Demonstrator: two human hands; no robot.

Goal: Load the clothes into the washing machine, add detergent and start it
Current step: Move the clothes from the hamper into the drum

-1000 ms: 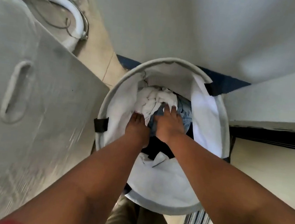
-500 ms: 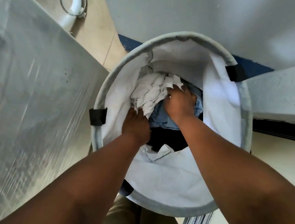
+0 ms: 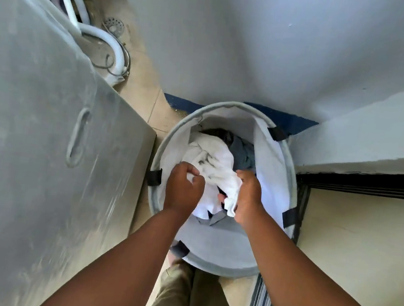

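Down inside the round fabric laundry basket (image 3: 278,167), both hands are closed on the same bundle of white cloth (image 3: 216,162). Left hand (image 3: 183,188) is clenched with its fingers curled around the near-left edge of the white cloth, just inside the basket's left wall. Right hand (image 3: 247,196) grips the cloth's right side, a twisted fold of it running down under the palm. Between the two hands the white cloth is bunched up and lifted above the rest of the load. Beyond the right hand, toward the far wall of the basket, lies a grey-blue garment (image 3: 243,152), with something darker behind it. Below the hands, a dark item and a pale collar-like piece show under the white cloth. To the left of the left hand, just beside the basket, stands the grey side of the washing machine (image 3: 45,133) with its recessed handle. Past it, white hoses (image 3: 103,39) lie on the tiled floor (image 3: 149,95) near a drain
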